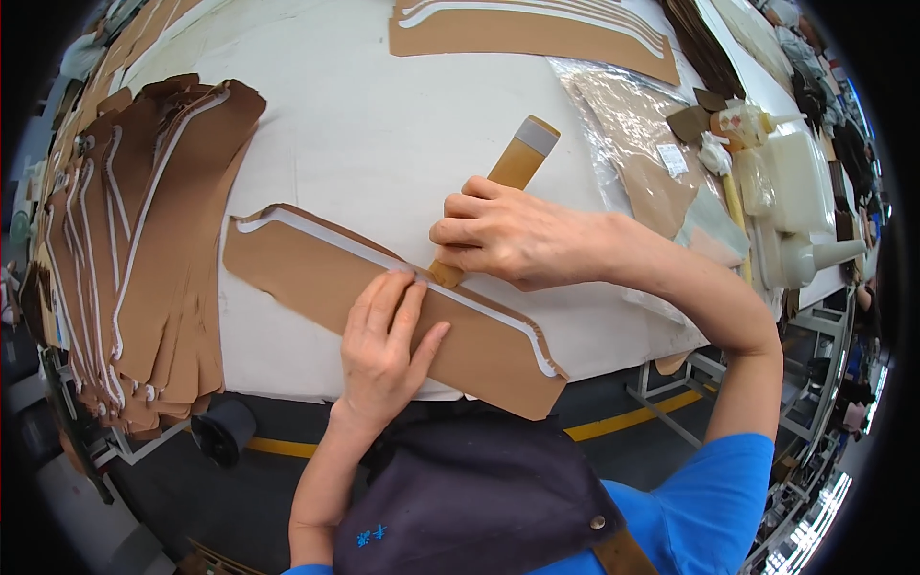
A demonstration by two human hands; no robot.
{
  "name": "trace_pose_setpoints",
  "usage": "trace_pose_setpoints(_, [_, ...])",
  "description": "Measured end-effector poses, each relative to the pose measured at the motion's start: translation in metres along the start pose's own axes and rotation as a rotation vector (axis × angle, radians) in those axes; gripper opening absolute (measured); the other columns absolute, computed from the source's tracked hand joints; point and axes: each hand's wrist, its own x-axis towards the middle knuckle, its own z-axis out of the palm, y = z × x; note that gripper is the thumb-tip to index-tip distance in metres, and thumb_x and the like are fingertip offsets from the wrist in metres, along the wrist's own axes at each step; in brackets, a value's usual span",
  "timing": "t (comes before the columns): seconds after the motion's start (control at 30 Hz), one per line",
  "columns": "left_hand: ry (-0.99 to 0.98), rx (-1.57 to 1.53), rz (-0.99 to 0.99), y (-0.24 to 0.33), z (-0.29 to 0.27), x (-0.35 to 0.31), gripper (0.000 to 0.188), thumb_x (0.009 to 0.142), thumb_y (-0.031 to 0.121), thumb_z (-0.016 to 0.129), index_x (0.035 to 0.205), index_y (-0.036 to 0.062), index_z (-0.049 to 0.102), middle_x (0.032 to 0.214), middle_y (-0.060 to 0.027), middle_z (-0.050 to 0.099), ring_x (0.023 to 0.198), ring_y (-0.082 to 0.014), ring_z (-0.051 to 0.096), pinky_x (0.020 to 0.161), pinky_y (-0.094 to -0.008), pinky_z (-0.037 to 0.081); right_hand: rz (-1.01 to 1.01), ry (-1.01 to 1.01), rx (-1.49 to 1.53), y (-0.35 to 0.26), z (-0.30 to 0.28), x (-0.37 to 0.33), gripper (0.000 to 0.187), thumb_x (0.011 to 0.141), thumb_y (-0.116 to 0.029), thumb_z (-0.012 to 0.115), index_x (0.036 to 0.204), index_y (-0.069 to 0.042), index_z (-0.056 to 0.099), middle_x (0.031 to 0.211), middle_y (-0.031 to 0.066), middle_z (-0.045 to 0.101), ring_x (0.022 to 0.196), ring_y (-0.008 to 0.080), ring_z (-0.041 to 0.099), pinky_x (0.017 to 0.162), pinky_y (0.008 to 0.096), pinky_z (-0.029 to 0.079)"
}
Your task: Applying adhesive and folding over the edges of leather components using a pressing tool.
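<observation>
A brown leather-like panel (321, 278) lies slantwise on the white table before me. A white strip (316, 230) runs along its far edge and bends at both ends. The edge beyond the strip has small notches near the right end. My left hand (383, 335) lies on the panel with its fingers stretched out, fingertips on the strip near the middle. My right hand (503, 235) is closed round a flat amber bar-shaped tool (520, 158) with a pale band near its upper end. The tool tilts, and its lower end touches the panel's edge beside my left fingertips.
A thick stack of brown panels (182, 240) with white strips covers the left side. Another panel (537, 43) with several white strips lies at the back. To the right are a clear plastic bag (623, 125), white bottles (795, 182) and a metal frame (671, 383).
</observation>
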Motion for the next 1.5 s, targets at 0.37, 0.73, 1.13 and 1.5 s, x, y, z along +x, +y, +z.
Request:
trace_pose_setpoints(0.37, [0.058, 0.2, 0.07, -0.035, -0.035, 0.027, 0.051, 0.084, 0.02, 0.086, 0.127, -0.0006, 0.069, 0.139, -0.0164, 0.061, 0.132, -0.0382, 0.058, 0.108, -0.0482, 0.049, -0.011, 0.025, 0.007, 0.029, 0.013, 0.047, 0.004, 0.079, -0.005, 0.074, 0.083, -0.006, 0.075, 0.099, 0.0021, 0.06, 0.101, 0.0193, 0.056, 0.087, 0.0352, 0.045])
trace_pose_setpoints(0.73, [0.12, 0.205, 0.049, -0.075, -0.054, 0.037, 0.053, 0.084, 0.02, 0.088, 0.127, -0.0026, 0.067, 0.136, -0.0175, 0.062, 0.128, -0.0378, 0.06, 0.105, -0.0467, 0.052, -0.005, 0.004, 0.05, 0.052, 0.022, 0.088, 0.014, 0.084, -0.005, 0.075, 0.098, -0.004, 0.073, 0.107, 0.0046, 0.062, 0.1, 0.0226, 0.059, 0.089, 0.0374, 0.046])
trace_pose_setpoints(1.13, [0.151, 0.179, -0.045, -0.094, -0.061, 0.042, 0.075, 0.073, 0.033, 0.096, 0.129, -0.0041, 0.063, 0.14, -0.0174, 0.058, 0.134, -0.0366, 0.054, 0.114, -0.0479, 0.047, -0.033, 0.037, 0.11, 0.083, 0.032, 0.14, 0.007, 0.085, -0.004, 0.072, 0.086, -0.009, 0.077, 0.099, 0.0022, 0.063, 0.101, 0.0198, 0.058, 0.087, 0.0367, 0.043])
trace_pose_setpoints(1.5, [0.079, 0.013, 0.053, -0.02, -0.027, -0.012, 0.077, 0.077, 0.034, 0.093, 0.131, -0.0117, 0.063, 0.143, -0.0217, 0.056, 0.133, -0.0414, 0.054, 0.112, -0.0517, 0.047, 0.043, 0.006, 0.084, -0.003, 0.012, 0.055, 0.026, 0.079, -0.004, 0.073, 0.105, -0.002, 0.072, 0.108, 0.007, 0.061, 0.102, 0.025, 0.058, 0.088, 0.0391, 0.046])
